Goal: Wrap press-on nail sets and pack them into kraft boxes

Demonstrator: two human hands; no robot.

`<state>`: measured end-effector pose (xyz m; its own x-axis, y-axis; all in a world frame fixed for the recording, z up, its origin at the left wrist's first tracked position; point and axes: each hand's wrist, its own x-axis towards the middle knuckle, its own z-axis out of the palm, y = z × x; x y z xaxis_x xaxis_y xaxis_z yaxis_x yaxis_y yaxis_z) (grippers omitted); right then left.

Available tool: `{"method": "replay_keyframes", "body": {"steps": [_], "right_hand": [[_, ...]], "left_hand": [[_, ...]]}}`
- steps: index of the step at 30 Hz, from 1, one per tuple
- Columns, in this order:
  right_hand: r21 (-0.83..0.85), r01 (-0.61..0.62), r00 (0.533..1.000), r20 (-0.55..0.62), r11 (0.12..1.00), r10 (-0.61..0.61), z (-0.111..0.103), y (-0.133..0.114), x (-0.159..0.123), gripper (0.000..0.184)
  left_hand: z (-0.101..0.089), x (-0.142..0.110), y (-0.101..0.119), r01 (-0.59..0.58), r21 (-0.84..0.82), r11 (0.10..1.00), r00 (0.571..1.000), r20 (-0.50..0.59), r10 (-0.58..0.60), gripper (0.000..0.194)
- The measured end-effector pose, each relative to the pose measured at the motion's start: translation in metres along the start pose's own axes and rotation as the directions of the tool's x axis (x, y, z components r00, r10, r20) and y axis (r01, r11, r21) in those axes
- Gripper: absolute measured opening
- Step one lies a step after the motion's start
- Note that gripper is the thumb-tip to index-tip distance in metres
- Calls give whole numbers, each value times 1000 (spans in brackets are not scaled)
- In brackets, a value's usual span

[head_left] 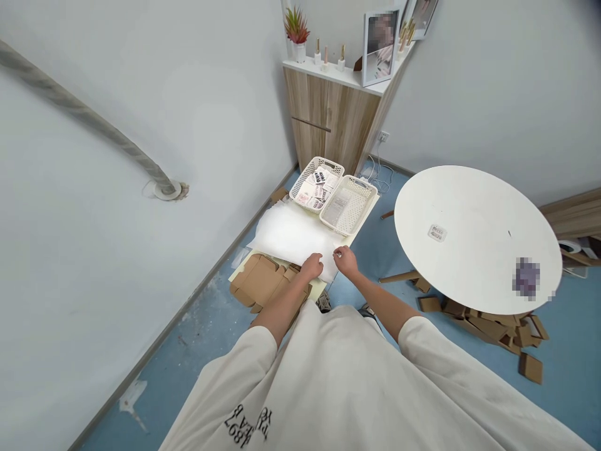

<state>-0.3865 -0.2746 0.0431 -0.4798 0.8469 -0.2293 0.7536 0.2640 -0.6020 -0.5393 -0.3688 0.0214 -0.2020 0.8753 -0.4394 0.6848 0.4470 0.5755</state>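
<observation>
- One white sheet lies on a pale surface, with two baskets beyond it and flat cardboard on its near side.
- Left hand: over the near part of the sheet, fingers curled narrow; cannot tell whether they grip it.
- Right hand: at the sheet's right edge, thumb and fingertips drawn close together; a hold cannot be confirmed.
- Left basket: contains printed cards.
- Right basket, just beside it: contains clear packs.
- Round table, right of the sheet and well apart: bears a small pack.
- Cardboard pieces: heaped on the blue floor.
- Cabinet, behind the baskets: bears a plant, bottles and a photo frame.
</observation>
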Motion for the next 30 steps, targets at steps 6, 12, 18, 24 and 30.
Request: {"method": "replay_keyframes", "body": {"steps": [6,12,18,24,30], "right_hand": [[123,237,966,-139,964,-219,-46,-9,-1,23],[188,254,932,-308,949,-188,-120,4,-8,25],[243,195,904,-420,950,-78,-184,50,-21,31],[342,120,880,-472,932,60,-240,121,-36,35],[445,24,853,-477,895,214,-285,202,-53,42]], "left_hand": [[-13,-6,26,-166,-52,985,944,-295,144,41],[-14,-5,75,-351,-50,935,875,-371,309,40],[3,1,128,-411,-35,911,864,-334,377,45],[34,15,194,-423,6,906,878,-245,412,47],[75,35,276,-424,34,905,890,-171,423,52]]}}
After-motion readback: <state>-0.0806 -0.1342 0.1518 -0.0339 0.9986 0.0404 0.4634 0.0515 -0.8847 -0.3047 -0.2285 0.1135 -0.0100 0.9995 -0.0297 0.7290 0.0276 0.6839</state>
